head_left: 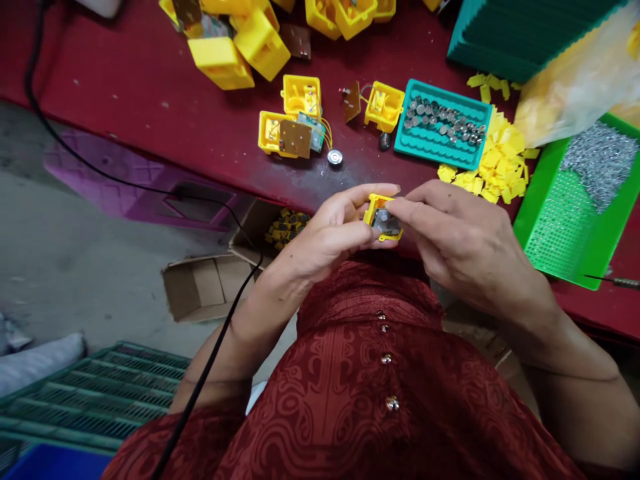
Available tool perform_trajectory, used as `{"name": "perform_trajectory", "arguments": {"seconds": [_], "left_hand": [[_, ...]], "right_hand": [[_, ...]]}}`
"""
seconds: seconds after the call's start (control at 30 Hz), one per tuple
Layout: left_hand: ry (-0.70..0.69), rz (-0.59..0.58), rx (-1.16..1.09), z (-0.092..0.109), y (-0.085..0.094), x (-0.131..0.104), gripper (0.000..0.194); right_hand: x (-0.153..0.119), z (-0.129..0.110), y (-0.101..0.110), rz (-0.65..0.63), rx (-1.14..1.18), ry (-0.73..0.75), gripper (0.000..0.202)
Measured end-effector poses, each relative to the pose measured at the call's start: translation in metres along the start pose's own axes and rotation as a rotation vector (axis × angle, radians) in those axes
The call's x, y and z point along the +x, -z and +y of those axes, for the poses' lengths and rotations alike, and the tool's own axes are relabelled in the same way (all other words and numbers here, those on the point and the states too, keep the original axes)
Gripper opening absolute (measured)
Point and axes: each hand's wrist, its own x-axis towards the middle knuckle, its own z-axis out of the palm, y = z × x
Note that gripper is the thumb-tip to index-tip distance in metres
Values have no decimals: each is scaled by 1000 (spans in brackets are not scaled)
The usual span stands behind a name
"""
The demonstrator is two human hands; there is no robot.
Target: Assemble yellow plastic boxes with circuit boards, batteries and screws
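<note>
Near the table's front edge, my left hand (336, 230) grips a small yellow housing (371, 212) between thumb and fingers, its open side facing up. Inside the housing sits a dark, partly see-through part (387, 222). My right hand (457, 233) is closed, with its index fingertip at the inside of the housing; whether it pinches anything there is hidden. Beyond my hands lie a yellow housing with a brown board (295, 138) and a round silver disc (335, 158) on wires. Another wired yellow housing (384, 107) rests to their right.
A teal tray (437, 157) holds round metal pieces, beside a pile of yellow pieces (505, 150). A green basket (555, 233) with metal screws or pins stands at right. Yellow housings (220, 61) are heaped at the back. A black cable (220, 343) crosses the left side, over cardboard boxes (200, 290).
</note>
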Motion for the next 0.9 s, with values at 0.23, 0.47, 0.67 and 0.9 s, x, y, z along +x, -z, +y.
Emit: {"name": "perform_trajectory", "arguments": {"seconds": [0.23, 0.47, 0.67, 0.9], "left_hand": [[-31, 42, 34, 0, 1, -1, 47], [-33, 70, -1, -8, 4, -2, 42], [-39, 122, -12, -15, 0, -1, 44], [-91, 125, 24, -16, -1, 11, 41]], "right_hand": [[2, 1, -4, 115, 31, -9, 21], [-2, 7, -17, 307, 98, 14, 11], [-6, 10, -25, 278, 170, -35, 18], [-12, 12, -29, 318, 164, -49, 17]]}}
